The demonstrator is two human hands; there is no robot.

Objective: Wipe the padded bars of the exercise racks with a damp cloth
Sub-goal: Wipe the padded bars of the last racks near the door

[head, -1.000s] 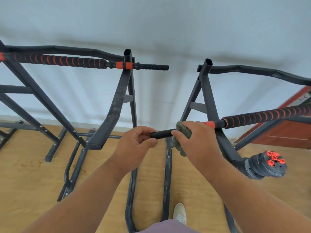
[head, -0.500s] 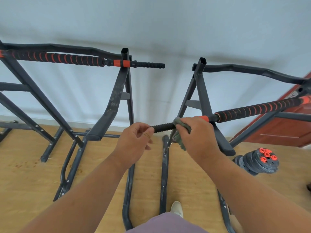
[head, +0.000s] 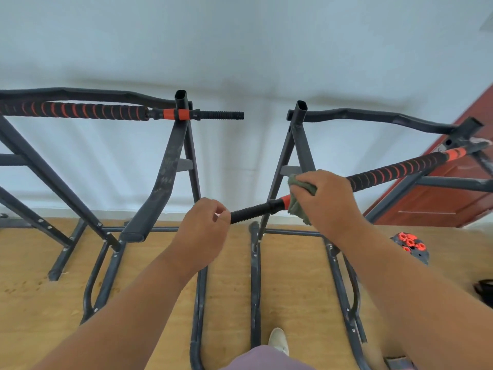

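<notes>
Fingers (head: pixel 306 182) of the right hand (head: pixel 328 198) grip a green cloth (head: pixel 297 206) around the padded bar (head: pixel 394 169).
Left hand (head: pixel 205 225), fingers curled, holds the bar's black end (head: pixel 250 212).

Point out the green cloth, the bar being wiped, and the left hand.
green cloth (head: pixel 299 206): head view, on the fold hanging below the bar.
right rack's bar (head: pixel 394 170): head view, on its striped padding.
left hand (head: pixel 204 225): head view, on the back of the hand.

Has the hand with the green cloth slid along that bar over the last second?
Yes. The right hand and cloth have slid up the bar, from its ribbed black end past the orange collar, toward the striped padding.
</notes>
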